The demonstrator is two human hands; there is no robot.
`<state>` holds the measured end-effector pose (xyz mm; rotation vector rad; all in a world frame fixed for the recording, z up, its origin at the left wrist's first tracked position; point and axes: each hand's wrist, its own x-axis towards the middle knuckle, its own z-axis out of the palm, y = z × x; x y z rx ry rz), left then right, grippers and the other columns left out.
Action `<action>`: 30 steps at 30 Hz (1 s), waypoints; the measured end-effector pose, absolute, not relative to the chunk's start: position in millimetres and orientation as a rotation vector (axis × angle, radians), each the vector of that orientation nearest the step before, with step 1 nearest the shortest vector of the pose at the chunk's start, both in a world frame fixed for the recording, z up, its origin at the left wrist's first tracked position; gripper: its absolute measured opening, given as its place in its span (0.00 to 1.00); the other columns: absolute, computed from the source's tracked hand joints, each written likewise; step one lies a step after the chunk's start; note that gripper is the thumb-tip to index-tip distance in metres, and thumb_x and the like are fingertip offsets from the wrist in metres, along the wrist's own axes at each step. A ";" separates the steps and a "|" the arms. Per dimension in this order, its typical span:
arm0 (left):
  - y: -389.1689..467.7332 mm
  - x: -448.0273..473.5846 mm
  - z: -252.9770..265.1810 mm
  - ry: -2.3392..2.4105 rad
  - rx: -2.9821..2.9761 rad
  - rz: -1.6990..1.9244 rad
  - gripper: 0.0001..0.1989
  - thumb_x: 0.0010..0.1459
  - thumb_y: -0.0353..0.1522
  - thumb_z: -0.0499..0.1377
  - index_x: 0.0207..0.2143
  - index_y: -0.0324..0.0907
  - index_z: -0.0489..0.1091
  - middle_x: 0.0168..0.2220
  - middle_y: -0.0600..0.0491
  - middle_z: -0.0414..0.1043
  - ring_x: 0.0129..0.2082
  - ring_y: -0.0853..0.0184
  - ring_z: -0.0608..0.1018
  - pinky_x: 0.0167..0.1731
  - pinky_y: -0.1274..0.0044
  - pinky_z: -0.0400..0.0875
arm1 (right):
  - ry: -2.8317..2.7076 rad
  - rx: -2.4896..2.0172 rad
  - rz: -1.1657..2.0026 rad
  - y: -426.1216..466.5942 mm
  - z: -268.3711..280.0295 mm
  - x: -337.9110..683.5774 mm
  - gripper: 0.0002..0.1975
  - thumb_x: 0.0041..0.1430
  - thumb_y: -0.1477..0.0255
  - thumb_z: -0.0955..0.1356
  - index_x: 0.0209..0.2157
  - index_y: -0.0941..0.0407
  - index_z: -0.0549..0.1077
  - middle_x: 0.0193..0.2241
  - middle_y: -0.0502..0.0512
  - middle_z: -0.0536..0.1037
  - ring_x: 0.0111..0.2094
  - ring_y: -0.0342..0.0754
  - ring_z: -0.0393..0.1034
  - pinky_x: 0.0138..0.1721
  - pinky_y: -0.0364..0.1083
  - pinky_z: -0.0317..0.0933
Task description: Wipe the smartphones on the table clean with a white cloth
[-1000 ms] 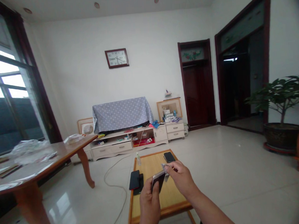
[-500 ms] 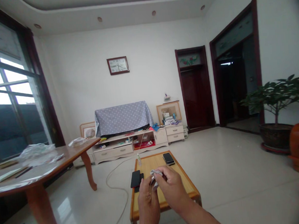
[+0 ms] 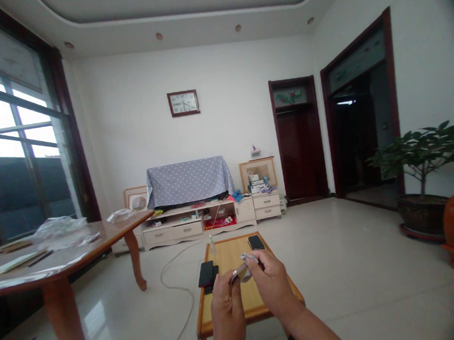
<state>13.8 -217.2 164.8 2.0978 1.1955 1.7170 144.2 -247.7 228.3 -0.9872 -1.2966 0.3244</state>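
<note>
Above the small wooden table (image 3: pixel 240 311), my left hand (image 3: pixel 227 304) is closed on a small thin object with a shiny edge (image 3: pixel 238 273); its kind is unclear, as the fingers cover much of it. My right hand (image 3: pixel 271 278) pinches a crumpled pale grey cloth (image 3: pixel 248 258) close beside that object. Left of my hands, a black phone (image 3: pixel 206 273) lies over another dark flat item. Another phone (image 3: pixel 256 242) rests at the table's far right corner, and a small clear bottle (image 3: pixel 212 245) stands near the far left corner.
A larger brown table (image 3: pixel 110 230) with plastic bags (image 3: pixel 60 228) stands at the left. A pale cable (image 3: pixel 189 292) curves over the floor. Against the far wall is a low white cabinet (image 3: pixel 173 232); a potted plant (image 3: pixel 422 213) stands at the right.
My right hand has moved slightly right with the cloth, so more of the shiny-edged object shows between my hands. The whole view has tilted up a little.
</note>
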 end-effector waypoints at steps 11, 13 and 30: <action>-220.5 6.8 161.9 1.127 2.071 1.646 0.13 0.66 0.36 0.51 0.49 0.47 0.72 0.46 0.49 0.77 0.48 0.62 0.78 0.55 0.64 0.70 | -1.267 -0.986 0.403 -246.4 219.2 134.5 0.13 0.64 0.63 0.65 0.33 0.56 0.77 0.30 0.54 0.78 0.32 0.48 0.72 0.34 0.43 0.65; -219.4 5.5 159.2 1.126 2.094 1.656 0.14 0.66 0.34 0.51 0.50 0.47 0.71 0.48 0.48 0.77 0.49 0.61 0.77 0.56 0.63 0.69 | -1.315 -0.961 0.401 -248.6 218.2 130.3 0.12 0.64 0.64 0.66 0.34 0.56 0.77 0.31 0.54 0.78 0.33 0.48 0.72 0.36 0.43 0.65; -219.1 3.3 150.2 1.135 2.048 1.772 0.14 0.66 0.34 0.52 0.50 0.46 0.72 0.47 0.48 0.78 0.49 0.61 0.78 0.55 0.64 0.71 | -1.250 -0.959 0.488 -247.2 215.4 129.4 0.12 0.64 0.63 0.66 0.34 0.56 0.76 0.29 0.53 0.78 0.31 0.47 0.72 0.33 0.43 0.64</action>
